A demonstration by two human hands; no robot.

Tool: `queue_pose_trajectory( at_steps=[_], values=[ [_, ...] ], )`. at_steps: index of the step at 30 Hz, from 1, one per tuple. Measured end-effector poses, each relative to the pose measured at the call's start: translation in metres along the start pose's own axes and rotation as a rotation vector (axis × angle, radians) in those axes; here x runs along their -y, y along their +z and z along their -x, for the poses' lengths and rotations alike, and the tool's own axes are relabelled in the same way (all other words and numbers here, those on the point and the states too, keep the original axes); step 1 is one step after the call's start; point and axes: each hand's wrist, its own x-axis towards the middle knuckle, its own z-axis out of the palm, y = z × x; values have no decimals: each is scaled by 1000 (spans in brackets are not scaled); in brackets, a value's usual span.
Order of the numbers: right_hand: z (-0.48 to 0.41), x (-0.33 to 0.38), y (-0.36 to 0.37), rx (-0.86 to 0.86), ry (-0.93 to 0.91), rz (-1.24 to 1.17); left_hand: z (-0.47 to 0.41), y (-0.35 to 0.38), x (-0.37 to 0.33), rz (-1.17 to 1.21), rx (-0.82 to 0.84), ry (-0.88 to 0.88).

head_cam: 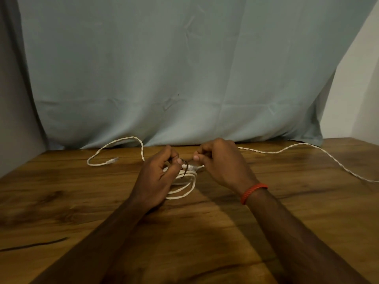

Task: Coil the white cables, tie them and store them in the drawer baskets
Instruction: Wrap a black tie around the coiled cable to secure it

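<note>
A wooden table [61, 201] is seen from above, with a pale blue-grey cloth [184, 68] hung behind it across the upper frame. At the centre, a coiled white cable [185, 188] lies on the table between two hands. The left hand [158, 173] is curled, and one end of a thin dark tie [184, 171] is pinched between its thumb and fingers, just above the coil. The right hand [221, 162] is curled likewise, with the tie's other end pinched at its fingertips. A red band [253, 192] is worn on the right wrist.

A loose twisted cable [141, 148] loops away to the centre left and ends in a clear plug [112, 160]. Another twisted cable [287, 149] trails from behind the right hand to the right edge. Whether these are joined to the coil cannot be told.
</note>
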Motion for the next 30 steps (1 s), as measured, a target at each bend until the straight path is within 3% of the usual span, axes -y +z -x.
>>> queue_pose_trajectory(
  at_steps=[3, 7, 21, 27, 30],
  values=[
    [4, 7, 5, -53, -54, 55, -2, 0, 3, -27, 3, 17],
    [7, 15, 9, -85, -72, -72, -3, 0, 2, 3, 7, 27],
    [4, 14, 5, 90, 211, -552, -3, 3, 3, 15, -104, 4],
    [5, 12, 5, 153, 201, -684, -2, 3, 3, 46, -110, -17],
    [4, 12, 7, 140, 127, -615, -1, 3, 0, 82, -118, -44]
  ],
)
